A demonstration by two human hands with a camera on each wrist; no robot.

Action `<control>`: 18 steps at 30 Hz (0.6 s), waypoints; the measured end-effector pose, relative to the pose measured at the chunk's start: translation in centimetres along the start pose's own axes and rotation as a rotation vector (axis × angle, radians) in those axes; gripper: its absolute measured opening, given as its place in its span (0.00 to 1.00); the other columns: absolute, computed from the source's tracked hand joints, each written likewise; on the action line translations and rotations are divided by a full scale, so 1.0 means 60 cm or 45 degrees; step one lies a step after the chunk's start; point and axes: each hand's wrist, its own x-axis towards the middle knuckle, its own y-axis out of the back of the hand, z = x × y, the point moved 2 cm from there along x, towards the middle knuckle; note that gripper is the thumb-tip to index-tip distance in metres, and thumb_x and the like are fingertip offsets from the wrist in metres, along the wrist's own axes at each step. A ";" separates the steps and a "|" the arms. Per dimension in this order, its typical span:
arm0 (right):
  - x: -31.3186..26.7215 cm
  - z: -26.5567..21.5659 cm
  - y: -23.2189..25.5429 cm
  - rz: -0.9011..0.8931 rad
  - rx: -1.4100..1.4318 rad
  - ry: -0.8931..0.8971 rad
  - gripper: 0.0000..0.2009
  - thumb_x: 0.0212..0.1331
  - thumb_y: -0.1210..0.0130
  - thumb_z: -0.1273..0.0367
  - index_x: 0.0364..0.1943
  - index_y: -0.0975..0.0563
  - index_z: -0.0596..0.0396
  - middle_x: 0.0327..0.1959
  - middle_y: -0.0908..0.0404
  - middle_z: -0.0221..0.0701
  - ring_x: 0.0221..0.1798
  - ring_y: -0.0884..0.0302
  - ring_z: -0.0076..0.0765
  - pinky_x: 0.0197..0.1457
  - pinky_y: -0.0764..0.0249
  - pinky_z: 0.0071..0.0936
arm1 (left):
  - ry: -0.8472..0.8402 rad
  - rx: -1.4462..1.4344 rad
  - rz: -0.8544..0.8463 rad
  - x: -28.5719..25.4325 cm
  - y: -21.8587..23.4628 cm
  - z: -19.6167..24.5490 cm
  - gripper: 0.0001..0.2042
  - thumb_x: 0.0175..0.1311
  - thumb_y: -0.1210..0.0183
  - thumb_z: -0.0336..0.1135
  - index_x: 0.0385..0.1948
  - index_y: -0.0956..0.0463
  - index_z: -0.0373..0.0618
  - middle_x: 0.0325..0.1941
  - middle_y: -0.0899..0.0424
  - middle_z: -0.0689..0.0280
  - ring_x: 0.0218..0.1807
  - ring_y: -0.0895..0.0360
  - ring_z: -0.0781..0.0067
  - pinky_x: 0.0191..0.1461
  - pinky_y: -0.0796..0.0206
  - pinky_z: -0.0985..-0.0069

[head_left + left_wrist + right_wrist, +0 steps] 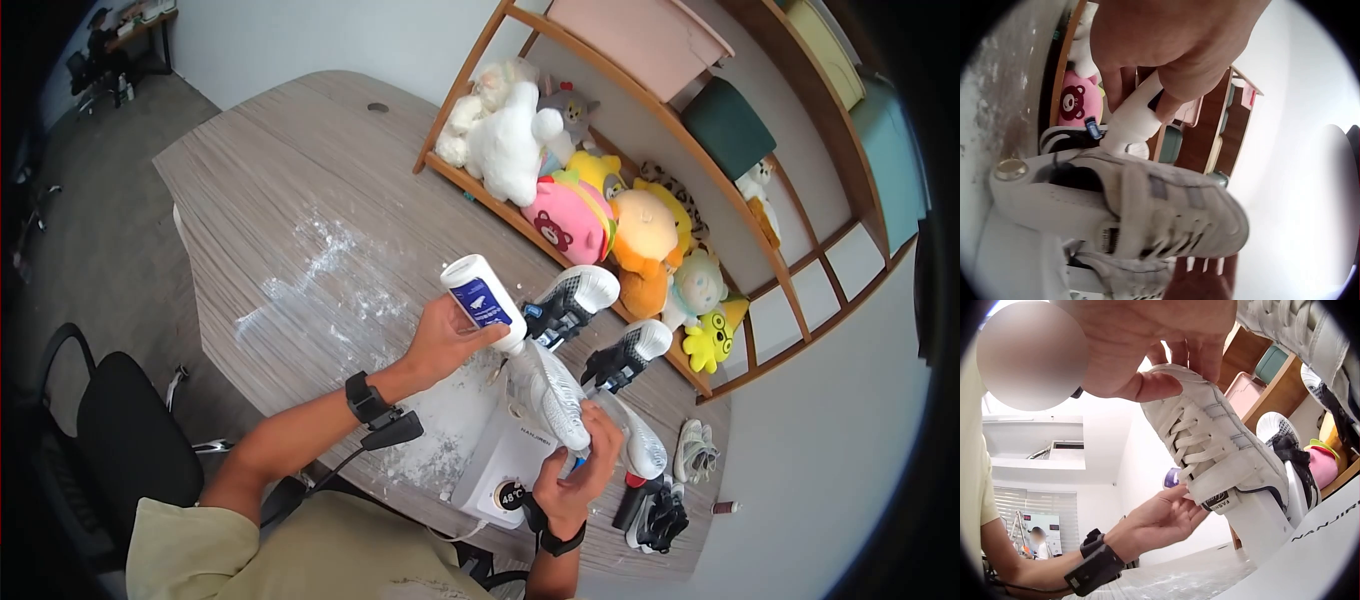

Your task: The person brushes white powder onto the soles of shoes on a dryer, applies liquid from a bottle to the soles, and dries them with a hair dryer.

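Observation:
My left hand (pixel 450 338) grips a white bottle (pixel 487 298) with a blue label. The bottle is tilted, its narrow end down by the heel of a white sneaker (pixel 548 388). In the left wrist view that narrow end overlaps the sneaker's edge, close to the opening. The sneaker is fitted on a white post of a shoe dryer (pixel 508 455), sole upward in the head view. At the toe, my right hand (pixel 1154 347) holds the sneaker, thumb on the upper and fingers round the other side. Laces and a strap show on the sneaker (pixel 1204 440).
A second white sneaker (pixel 640 440) and black-and-white shoes (pixel 625 358) stand beside it. White powder (pixel 330 260) covers parts of the table. More shoes (pixel 660 518) and a dark bottle (pixel 630 505) lie at right. Behind stands a wooden shelf (pixel 600 55) with plush toys.

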 end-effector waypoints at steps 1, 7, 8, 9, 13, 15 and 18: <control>0.000 0.000 0.001 -0.007 0.004 -0.003 0.26 0.36 0.53 0.83 0.49 0.28 0.64 0.50 0.24 0.47 0.54 0.26 0.56 0.63 0.32 0.47 | -0.008 0.008 0.049 -0.001 0.000 -0.001 0.21 0.57 0.33 0.28 0.50 0.31 0.36 0.49 0.20 0.61 0.51 0.22 0.75 0.57 0.29 0.75; 0.000 -0.002 0.006 -0.053 0.010 0.018 0.28 0.37 0.53 0.84 0.52 0.29 0.64 0.52 0.25 0.48 0.56 0.28 0.55 0.64 0.35 0.43 | 0.032 0.053 0.143 -0.037 -0.002 0.019 0.19 0.57 0.33 0.27 0.49 0.30 0.36 0.48 0.19 0.61 0.50 0.21 0.74 0.56 0.29 0.76; 0.001 -0.002 0.008 -0.063 0.013 0.019 0.29 0.37 0.54 0.83 0.53 0.30 0.64 0.53 0.26 0.48 0.57 0.28 0.54 0.65 0.36 0.42 | 0.049 0.066 0.144 -0.045 -0.004 0.033 0.20 0.57 0.33 0.27 0.49 0.30 0.35 0.48 0.20 0.61 0.51 0.21 0.74 0.56 0.29 0.76; 0.004 -0.005 0.012 -0.070 0.038 0.010 0.29 0.37 0.51 0.84 0.53 0.28 0.65 0.55 0.25 0.47 0.58 0.28 0.57 0.63 0.32 0.43 | 0.048 0.064 0.153 -0.056 -0.009 0.048 0.19 0.56 0.33 0.25 0.48 0.30 0.36 0.48 0.19 0.61 0.51 0.21 0.73 0.56 0.28 0.75; 0.009 -0.008 0.030 -0.151 0.101 0.061 0.33 0.37 0.51 0.83 0.58 0.31 0.65 0.58 0.27 0.50 0.62 0.31 0.57 0.67 0.37 0.44 | -0.075 0.016 0.115 -0.099 -0.039 0.100 0.20 0.55 0.35 0.19 0.48 0.32 0.32 0.49 0.20 0.55 0.52 0.21 0.69 0.58 0.27 0.73; 0.010 -0.025 0.043 -0.114 0.083 0.081 0.32 0.38 0.49 0.83 0.58 0.30 0.65 0.58 0.26 0.49 0.61 0.29 0.58 0.64 0.34 0.44 | -0.093 0.082 0.000 -0.121 -0.053 0.116 0.23 0.55 0.35 0.21 0.52 0.34 0.31 0.50 0.20 0.53 0.51 0.20 0.65 0.58 0.27 0.69; -0.003 -0.048 0.073 -0.066 0.121 0.098 0.32 0.39 0.45 0.81 0.58 0.30 0.66 0.58 0.26 0.49 0.58 0.27 0.57 0.61 0.31 0.42 | -0.132 0.197 -0.126 -0.150 -0.079 0.134 0.23 0.51 0.32 0.22 0.48 0.32 0.28 0.48 0.19 0.49 0.52 0.19 0.57 0.57 0.25 0.64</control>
